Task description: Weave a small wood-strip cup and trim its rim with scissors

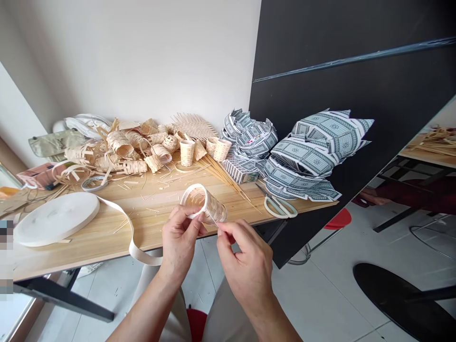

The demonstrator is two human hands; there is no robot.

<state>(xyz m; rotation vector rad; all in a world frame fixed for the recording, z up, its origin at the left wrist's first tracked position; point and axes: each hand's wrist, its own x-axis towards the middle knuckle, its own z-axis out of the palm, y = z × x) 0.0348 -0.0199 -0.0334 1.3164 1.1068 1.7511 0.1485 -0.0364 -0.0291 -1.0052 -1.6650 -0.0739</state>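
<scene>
A small woven bamboo cup [218, 209] lies tilted at the table's front edge, its white-banded mouth turned towards the upper left. My left hand [181, 237] pinches the cup's rim, thumb outside and a finger reaching into the mouth. Close to the cup's near side, my right hand [244, 256] has thumb and forefinger pinched on a thin pale strand [213, 219] that runs up to the rim. Whether the strand is thread or a fine strip I cannot tell. White flat tape [132, 237] curves from a large roll [57, 218] to behind my left wrist.
Woven bamboo pieces [124, 147] are heaped at the back left. Finished-looking cups [187, 153] stand beside thin bamboo sticks [224, 175]. Scissors [280, 206] lie near the right edge, before stacked folded-paper bowls [302, 156]. A tape ring [94, 183] sits left; a dark panel [320, 61] rises at right.
</scene>
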